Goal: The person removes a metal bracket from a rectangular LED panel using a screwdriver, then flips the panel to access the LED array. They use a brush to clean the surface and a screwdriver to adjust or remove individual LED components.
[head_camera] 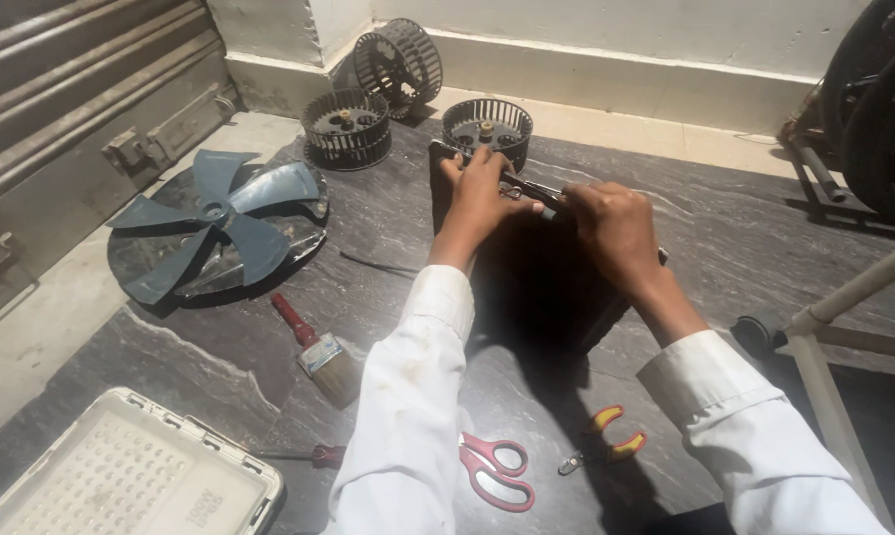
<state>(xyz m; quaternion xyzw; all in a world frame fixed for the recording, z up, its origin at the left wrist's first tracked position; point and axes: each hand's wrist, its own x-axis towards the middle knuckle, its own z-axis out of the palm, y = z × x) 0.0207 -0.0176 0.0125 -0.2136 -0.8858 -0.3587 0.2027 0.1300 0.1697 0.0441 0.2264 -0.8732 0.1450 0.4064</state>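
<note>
Dark stone floor underfoot — both the left hand (482,193) and right hand (616,223) clamp a dark panel (536,282) by its top edge, and it could tip onto the scissors (495,473) if either loosens.

Repair workshop on a stone floor (744,238): loose fan blade (219,223), blower wheels (346,127), paintbrush (318,352), pliers (606,436), scissors (495,471), roll-up metal shutter (61,79) at left.

Lots of stuff lying around on the dark marble floor (725,248): a blue-grey plastic fan blade (216,220), three black cylindrical blower wheels (346,127), a red-handled paintbrush (316,349), red-handled scissors (495,473), red-and-yellow-handled pliers (606,438), plus a white ribbed plastic panel (120,476) bottom left.
</note>
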